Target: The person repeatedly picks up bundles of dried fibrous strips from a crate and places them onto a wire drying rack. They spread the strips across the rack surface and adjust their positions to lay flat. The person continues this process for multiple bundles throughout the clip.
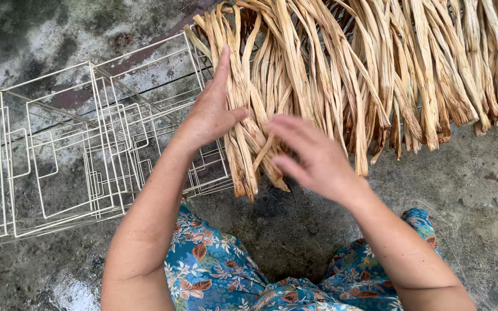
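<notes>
hands on dried fibre strips, wire racks alongside

far left, at 9 o'clock: a stack of cream wire racks (pixel 59 150) lying flat on the concrete floor (pixel 479 196), nested frames overlapping one another. floor is grey, blotched, damp-looking in patches.

left of centre: left hand (pixel 211 112), forearm coming up from 7 o'clock. palm down, fingers straight and held together, pointing toward 12 o'clock; thumb spread out toward 3 o'clock. hand is flat, not closed round anything. it rests against the left edge of the dried strips (pixel 329 75), over the spot where strips and rack edge meet.

centre: the dried strips, tan and papery, are spread in a broad fan from 12 o'clock across to 2 o'clock, ends pointing down toward the person. the nearest bunch sits between the two hands, its tips reaching lowest at about centre frame.

right of centre: right hand (pixel 312 152), forearm entering from 5 o'clock. slightly blurred. fingers loosely extended and parted, pointing toward 10 o'clock, over the lower ends of the bunch; cannot tell whether the fingertips touch the strips. nothing gripped.

bottom, 6 o'clock: blue floral-print clothing (pixel 220 270) over the person's knees.
</notes>
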Available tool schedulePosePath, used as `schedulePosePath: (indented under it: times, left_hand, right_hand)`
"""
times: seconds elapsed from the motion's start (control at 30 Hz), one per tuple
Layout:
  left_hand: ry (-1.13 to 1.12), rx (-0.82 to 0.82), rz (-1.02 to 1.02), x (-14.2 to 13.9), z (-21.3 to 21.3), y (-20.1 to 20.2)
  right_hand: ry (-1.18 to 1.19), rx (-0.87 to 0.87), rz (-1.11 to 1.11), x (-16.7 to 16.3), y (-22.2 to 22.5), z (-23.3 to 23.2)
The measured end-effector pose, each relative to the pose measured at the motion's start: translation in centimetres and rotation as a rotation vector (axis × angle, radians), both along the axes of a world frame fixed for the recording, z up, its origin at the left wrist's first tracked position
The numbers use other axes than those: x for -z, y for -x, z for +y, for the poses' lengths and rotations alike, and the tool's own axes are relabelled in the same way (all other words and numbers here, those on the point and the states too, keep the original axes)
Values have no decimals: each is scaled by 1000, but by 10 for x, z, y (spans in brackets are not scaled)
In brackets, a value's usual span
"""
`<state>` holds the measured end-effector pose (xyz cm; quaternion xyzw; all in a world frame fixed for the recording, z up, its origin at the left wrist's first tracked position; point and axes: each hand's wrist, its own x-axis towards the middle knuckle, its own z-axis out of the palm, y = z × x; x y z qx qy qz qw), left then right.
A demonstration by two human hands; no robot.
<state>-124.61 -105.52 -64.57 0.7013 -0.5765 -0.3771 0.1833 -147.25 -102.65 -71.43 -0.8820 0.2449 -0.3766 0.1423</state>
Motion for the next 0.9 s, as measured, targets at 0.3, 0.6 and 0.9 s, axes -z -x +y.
schedulePosePath:
  times: [0.3,0.6,0.9]
  left_hand:
    - [-45,49,-179,6,7,-23]
    - [-129,102,-583,4,15,-7]
    - [175,-98,-94,23,-87,30]
  right_hand:
    - [-210,311,520,-8,19,-15]
    - [-325,19,312,5,5,-4]
    - [-318,456,246,13,9,-23]
